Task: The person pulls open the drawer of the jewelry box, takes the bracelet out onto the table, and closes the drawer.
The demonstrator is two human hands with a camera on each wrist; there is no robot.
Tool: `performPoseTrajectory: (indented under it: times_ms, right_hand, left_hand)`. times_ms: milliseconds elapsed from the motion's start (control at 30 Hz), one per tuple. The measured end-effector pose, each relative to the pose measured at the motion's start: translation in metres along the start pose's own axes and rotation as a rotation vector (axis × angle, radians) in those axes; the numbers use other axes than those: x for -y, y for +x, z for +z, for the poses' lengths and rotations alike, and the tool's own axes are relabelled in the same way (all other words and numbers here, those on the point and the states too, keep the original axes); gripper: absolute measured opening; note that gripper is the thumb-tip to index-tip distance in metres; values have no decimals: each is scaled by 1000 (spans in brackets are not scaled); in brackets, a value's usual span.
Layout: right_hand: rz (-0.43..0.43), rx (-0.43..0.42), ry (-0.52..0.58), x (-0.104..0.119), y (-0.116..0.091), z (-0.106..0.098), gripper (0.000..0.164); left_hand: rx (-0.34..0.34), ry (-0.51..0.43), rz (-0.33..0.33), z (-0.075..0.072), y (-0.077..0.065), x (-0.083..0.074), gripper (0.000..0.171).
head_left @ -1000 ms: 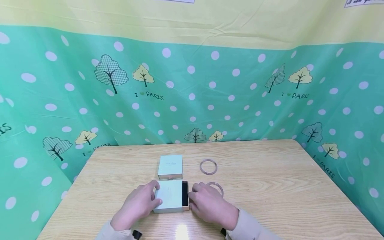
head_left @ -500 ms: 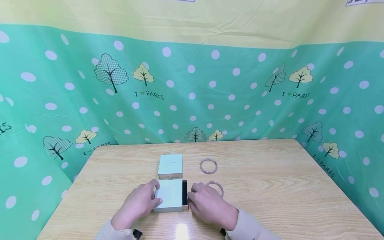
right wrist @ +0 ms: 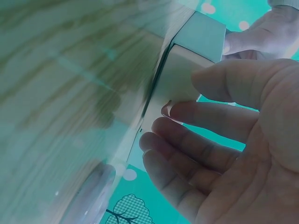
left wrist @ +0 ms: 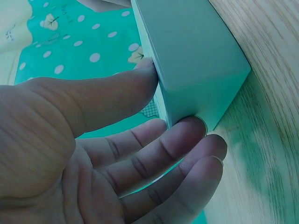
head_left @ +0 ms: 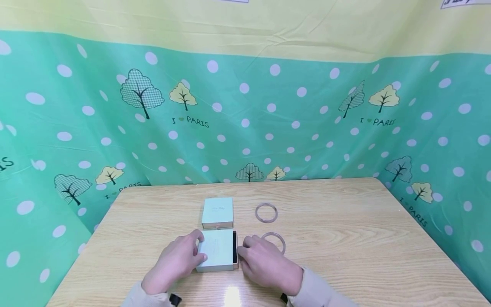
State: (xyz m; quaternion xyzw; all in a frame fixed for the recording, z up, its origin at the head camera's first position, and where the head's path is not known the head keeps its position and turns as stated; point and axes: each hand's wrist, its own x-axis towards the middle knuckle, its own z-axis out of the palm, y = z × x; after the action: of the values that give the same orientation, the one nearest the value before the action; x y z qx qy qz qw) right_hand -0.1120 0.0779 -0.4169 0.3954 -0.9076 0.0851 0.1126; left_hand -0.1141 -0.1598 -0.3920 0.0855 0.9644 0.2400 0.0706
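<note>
A pale mint drawer-style gift box [head_left: 216,249] lies on the table with its inner drawer [head_left: 235,247] sticking out a little on the right, a dark lining showing. My left hand [head_left: 176,258] holds the box's left end; in the left wrist view its thumb is on one face and its fingertips on the adjoining end. My right hand [head_left: 266,262] touches the drawer's front. In the right wrist view, the index fingertip lies at a small ribbon tab [right wrist: 166,110] on that front, the other fingers loosely bent. One bangle [head_left: 277,239] lies behind the right hand, partly hidden by it.
A second mint box [head_left: 218,212], closed, stands just behind the first. To its right another translucent purplish bangle [head_left: 266,212] lies flat. The wooden table [head_left: 345,238] ends at a polka-dot curtain [head_left: 245,106] behind and at both sides.
The drawer has slid further left into the box, so less dark lining shows. My right hand has moved slightly left with it. My left hand keeps its hold on the box.
</note>
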Motion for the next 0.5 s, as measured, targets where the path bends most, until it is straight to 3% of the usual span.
performPoseTrajectory:
  times_ms: [367,500]
  right_hand:
    - [-6,-2,-6,2,-1,3,9]
    - [-11,9,-15,4,-1,5,19]
  left_hand:
    - [-13,10,3,0,-1,0,37]
    - [-18,13,5,0,-1,0,36]
